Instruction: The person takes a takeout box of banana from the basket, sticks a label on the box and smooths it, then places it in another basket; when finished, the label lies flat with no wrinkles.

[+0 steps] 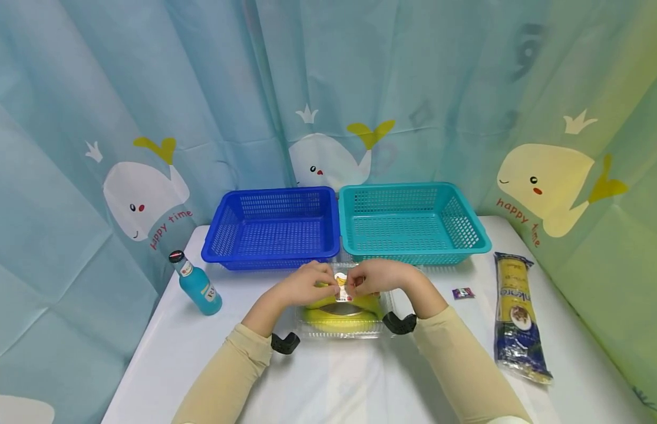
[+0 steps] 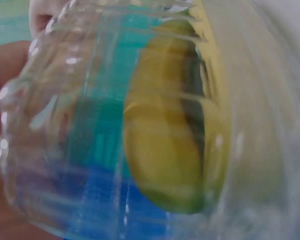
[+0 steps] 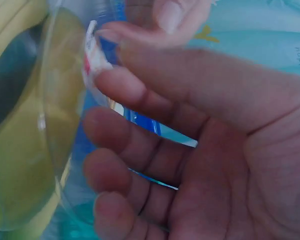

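Note:
A clear plastic clamshell box point(image 1: 307, 333) with yellow bananas point(image 1: 336, 325) inside lies on the table in front of me. On its lid is a small white sticker point(image 1: 341, 287) with a banana picture. My left hand point(image 1: 307, 285) pinches the sticker's left edge with its fingertips. From the other side my right hand point(image 1: 380, 277) pinches the sticker point(image 3: 96, 60) between thumb and index finger, its other fingers loosely bent. In the left wrist view the ribbed box wall covers much of the left hand point(image 2: 7, 75).
Behind the box stand a blue basket point(image 1: 270, 259) and a teal basket point(image 1: 413, 257), side by side. A blue bottle point(image 1: 202, 291) is at the left. To the right lie a small purple wrapped candy point(image 1: 463, 292) and a yellow-and-blue food packet point(image 1: 519, 318).

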`<state>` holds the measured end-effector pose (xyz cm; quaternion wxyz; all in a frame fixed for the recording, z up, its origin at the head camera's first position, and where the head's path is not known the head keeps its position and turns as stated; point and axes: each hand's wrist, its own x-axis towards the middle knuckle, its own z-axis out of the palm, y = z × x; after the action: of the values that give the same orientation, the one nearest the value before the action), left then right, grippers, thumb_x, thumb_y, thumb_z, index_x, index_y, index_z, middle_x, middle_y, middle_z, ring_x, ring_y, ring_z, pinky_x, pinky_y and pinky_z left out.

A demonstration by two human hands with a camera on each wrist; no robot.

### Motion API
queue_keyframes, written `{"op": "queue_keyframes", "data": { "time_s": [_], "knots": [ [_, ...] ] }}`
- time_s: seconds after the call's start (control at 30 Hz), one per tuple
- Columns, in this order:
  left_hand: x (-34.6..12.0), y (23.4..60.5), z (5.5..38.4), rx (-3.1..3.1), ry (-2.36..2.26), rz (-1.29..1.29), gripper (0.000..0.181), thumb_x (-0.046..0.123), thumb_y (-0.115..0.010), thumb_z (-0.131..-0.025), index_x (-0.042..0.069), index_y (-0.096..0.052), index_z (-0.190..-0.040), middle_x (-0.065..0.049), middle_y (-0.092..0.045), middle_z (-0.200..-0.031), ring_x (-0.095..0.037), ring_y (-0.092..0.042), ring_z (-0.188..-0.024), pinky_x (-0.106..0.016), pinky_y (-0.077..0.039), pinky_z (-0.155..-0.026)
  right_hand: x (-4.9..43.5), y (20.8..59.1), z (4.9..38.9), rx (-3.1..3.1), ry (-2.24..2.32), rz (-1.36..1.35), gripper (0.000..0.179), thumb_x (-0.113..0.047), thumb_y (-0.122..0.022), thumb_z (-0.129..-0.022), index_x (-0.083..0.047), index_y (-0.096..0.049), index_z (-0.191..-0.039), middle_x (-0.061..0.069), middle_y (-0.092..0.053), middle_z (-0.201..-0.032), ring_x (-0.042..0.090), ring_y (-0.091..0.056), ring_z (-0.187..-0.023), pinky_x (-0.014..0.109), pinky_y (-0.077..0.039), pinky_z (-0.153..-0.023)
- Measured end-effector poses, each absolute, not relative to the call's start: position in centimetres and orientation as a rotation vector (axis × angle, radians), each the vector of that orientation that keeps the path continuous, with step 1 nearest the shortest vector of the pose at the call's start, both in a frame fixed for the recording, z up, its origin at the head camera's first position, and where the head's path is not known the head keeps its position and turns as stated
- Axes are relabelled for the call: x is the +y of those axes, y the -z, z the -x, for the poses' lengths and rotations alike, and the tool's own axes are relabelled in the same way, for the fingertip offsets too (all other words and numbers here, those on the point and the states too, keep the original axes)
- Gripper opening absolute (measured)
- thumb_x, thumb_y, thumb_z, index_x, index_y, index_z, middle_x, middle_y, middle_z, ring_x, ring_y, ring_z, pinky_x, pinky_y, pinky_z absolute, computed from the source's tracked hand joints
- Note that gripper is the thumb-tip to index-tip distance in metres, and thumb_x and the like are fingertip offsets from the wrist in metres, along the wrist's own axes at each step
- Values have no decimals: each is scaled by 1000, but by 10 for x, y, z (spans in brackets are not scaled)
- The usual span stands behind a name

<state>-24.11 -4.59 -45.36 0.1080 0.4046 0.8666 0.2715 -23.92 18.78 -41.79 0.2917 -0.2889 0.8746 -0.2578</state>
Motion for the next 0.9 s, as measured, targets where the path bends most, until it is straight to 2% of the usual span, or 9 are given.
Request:
{"op": "queue_keyframes", "data": {
  "time_s": [0.1,0.23,0.33,0.5,0.73,0.9],
  "knots": [
    [-46,452,241,2533,-788,-1214,27,36,-55,-99,23,-77,-90,12,-59,-93,-12,-49,-96,-38,-38,-96,187,417,240,2299,663,807,11,-18,-61,-96,-22,-69,-90,-7,-60,-79,31,-56,-67,26,-44,-54],
    [-47,451,244,2513,-730,-1227,27,38,-53,-100,28,-78,-93,15,-58,-93,-9,-48,-96,-34,-39,-92,187,417,242,2268,656,805,11,-21,-61,-97,-22,-72,-94,-8,-60,-80,23,-52,-63,25,-43,-54],
    [-48,450,248,2484,-683,-1237,27,39,-52,-101,31,-77,-96,16,-60,-97,-6,-51,-98,-34,-40,-100,187,417,243,2242,677,773,12,-21,-61,-97,-22,-73,-96,-5,-58,-77,16,-47,-60,25,-42,-53],
    [-47,447,254,2452,-641,-1230,28,40,-51,-102,28,-76,-102,14,-63,-102,-4,-58,-101,-36,-36,-113,186,417,247,2231,725,725,14,-21,-60,-98,-21,-73,-96,3,-53,-71,16,-44,-59,28,-42,-52],
    [-42,443,256,2455,-631,-1178,27,40,-54,-100,24,-75,-107,12,-61,-109,-8,-56,-109,-31,-48,-100,184,418,250,2276,706,671,9,-20,-61,-97,-19,-70,-93,2,-61,-78,17,-51,-61,37,-52,-55],
    [-40,440,256,2452,-664,-1132,23,34,-57,-99,22,-73,-110,9,-61,-109,-10,-57,-105,-29,-50,-96,180,416,251,2308,668,667,5,-17,-62,-95,-16,-67,-93,1,-61,-77,16,-50,-57,31,-46,-50]
  ]
}}
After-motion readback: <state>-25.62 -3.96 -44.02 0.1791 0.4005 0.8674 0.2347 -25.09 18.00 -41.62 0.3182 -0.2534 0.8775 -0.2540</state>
